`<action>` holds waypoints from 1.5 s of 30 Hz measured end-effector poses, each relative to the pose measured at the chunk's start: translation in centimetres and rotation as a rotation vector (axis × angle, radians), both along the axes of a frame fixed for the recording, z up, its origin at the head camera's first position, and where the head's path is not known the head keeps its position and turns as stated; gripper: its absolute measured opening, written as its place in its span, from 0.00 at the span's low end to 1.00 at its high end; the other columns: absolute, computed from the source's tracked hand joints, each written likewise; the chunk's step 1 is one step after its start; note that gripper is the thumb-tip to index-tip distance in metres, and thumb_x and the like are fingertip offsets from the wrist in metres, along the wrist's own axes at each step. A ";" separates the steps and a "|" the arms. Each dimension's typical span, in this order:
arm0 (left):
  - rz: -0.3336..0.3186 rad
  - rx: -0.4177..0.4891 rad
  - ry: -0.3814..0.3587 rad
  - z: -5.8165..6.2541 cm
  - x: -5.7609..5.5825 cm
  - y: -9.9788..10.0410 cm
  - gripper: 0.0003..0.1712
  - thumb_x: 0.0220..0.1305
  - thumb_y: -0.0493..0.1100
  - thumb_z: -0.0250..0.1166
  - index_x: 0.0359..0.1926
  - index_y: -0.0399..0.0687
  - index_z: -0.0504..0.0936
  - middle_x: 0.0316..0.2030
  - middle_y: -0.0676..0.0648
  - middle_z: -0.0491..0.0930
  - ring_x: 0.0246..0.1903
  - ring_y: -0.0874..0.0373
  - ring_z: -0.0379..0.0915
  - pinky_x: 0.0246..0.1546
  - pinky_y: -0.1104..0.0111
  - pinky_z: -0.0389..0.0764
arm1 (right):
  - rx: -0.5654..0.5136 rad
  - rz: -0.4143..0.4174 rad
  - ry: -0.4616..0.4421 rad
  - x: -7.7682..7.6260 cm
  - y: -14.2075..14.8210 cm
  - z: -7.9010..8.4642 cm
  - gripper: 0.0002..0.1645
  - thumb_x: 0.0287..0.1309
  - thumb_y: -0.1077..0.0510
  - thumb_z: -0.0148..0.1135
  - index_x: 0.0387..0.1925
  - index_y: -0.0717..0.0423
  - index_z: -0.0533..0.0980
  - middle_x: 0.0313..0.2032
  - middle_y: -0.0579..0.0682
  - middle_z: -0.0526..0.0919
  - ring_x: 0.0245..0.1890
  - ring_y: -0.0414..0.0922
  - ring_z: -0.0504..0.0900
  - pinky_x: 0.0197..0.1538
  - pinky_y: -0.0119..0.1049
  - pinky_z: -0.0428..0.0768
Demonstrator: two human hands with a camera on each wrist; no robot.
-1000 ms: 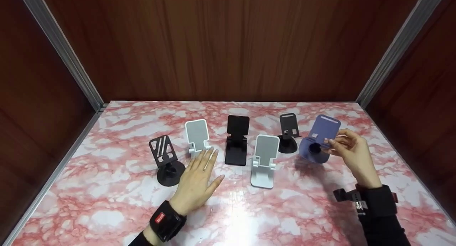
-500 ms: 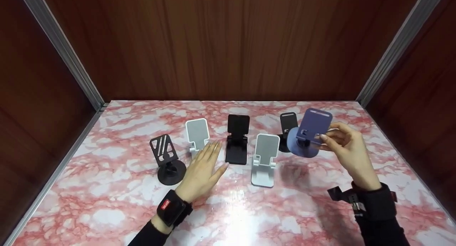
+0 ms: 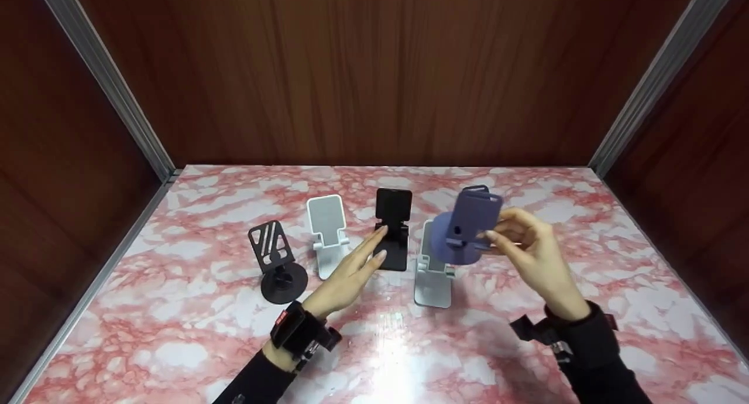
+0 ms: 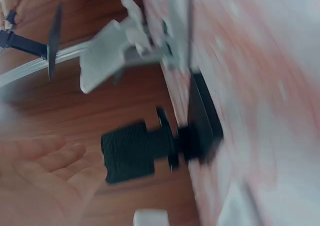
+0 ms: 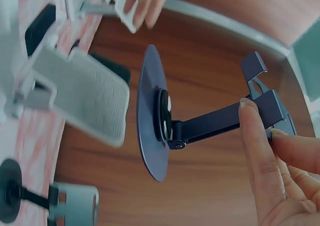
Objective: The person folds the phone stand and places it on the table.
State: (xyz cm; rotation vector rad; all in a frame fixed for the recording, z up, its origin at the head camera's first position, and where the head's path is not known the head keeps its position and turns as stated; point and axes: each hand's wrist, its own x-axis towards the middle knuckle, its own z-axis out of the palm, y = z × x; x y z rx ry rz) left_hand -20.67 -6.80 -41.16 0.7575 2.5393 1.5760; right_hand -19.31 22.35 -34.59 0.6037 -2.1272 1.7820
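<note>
While the right hand point(image 3: 535, 254) pinches the purple stand point(image 3: 475, 216) above the table point(image 3: 193, 339), right of centre in the head view, we see the left hand point(image 3: 342, 281), fingers extended, near the black stand point(image 3: 394, 205) mid-frame; its wristband point(image 3: 297, 331) bears a red label point(image 3: 281, 318) we cannot read.

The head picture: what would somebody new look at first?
Probably the purple stand, right of the middle, because the right hand holds it up off the table. Then maybe the pink-and-white marbled tabletop, spread under everything. The left hand might catch the eye too, its fingers stretched out towards the middle black stand.
</note>
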 end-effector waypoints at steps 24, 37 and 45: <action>-0.101 0.637 -0.428 -1.7 -0.8 2.4 0.23 0.67 0.33 0.49 0.63 0.34 0.64 0.52 0.40 0.78 0.42 0.63 0.78 0.46 0.71 0.80 | 0.060 0.186 0.002 -0.3 -5.2 -2.1 0.10 0.54 0.70 0.59 0.40 0.70 0.73 0.29 0.64 0.82 0.28 0.41 0.85 0.32 0.38 0.84; -0.035 0.582 -0.323 -1.2 -1.1 2.2 0.23 0.66 0.31 0.51 0.61 0.30 0.64 0.52 0.31 0.75 0.39 0.62 0.80 0.46 0.67 0.81 | 0.002 0.159 -0.116 -0.4 -5.6 -1.9 0.14 0.63 0.62 0.53 0.26 0.71 0.69 0.26 0.58 0.82 0.26 0.44 0.84 0.29 0.46 0.84; -0.032 0.543 -0.219 -0.3 -1.2 2.1 0.22 0.64 0.29 0.52 0.59 0.29 0.66 0.51 0.30 0.75 0.42 0.57 0.80 0.46 0.66 0.81 | -0.005 0.166 -0.171 -0.7 -5.2 -1.5 0.16 0.64 0.60 0.52 0.25 0.70 0.68 0.26 0.53 0.84 0.27 0.44 0.84 0.30 0.48 0.83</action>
